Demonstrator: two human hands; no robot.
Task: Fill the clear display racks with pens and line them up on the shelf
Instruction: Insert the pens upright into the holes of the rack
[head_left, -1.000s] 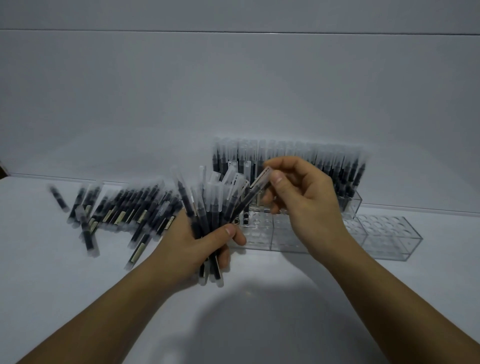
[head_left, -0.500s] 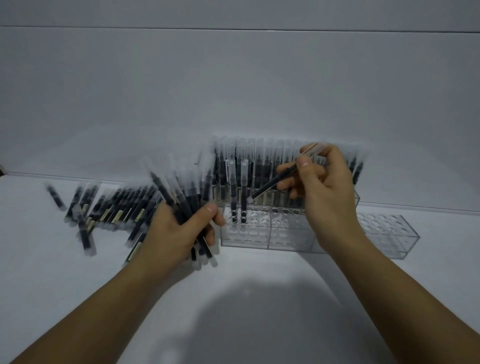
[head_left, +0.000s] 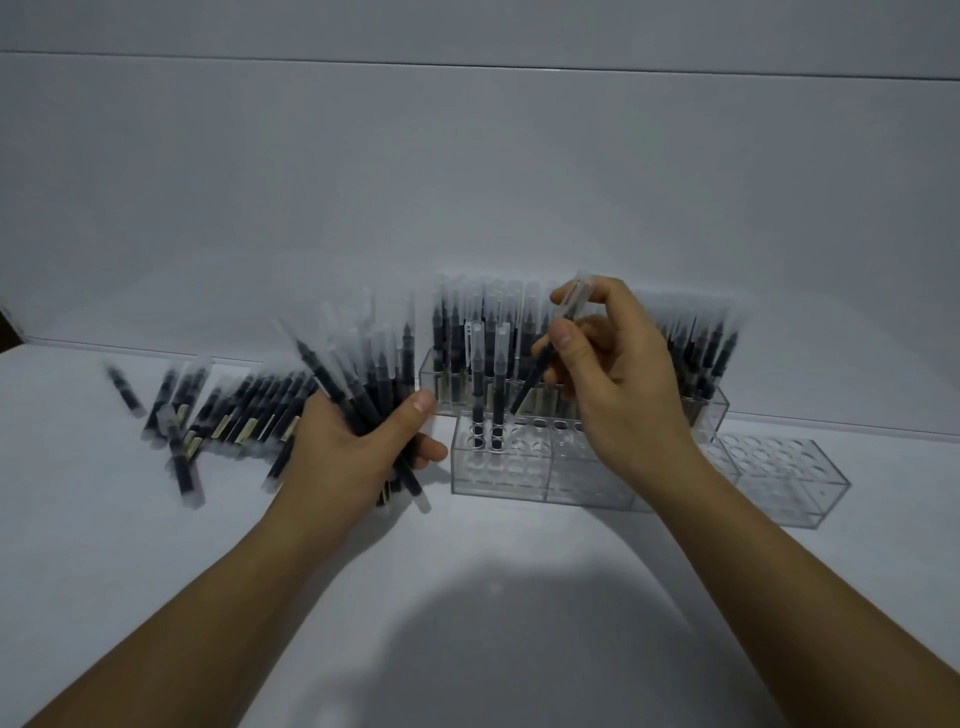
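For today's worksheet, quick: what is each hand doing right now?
Left hand: grips a bundle of pens.
Right hand: pinches a single pen, tilted over the front rack.

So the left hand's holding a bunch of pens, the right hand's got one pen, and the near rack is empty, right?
Not empty: the head view shows two pens standing at the left end of the near rack. The left hand does grip a bunch of pens, and the right hand pinches one pen.

Both our forearms reach forward, our left hand curled round a bundle of pens, our right hand farther right pinching one tilted pen between thumb and fingers.
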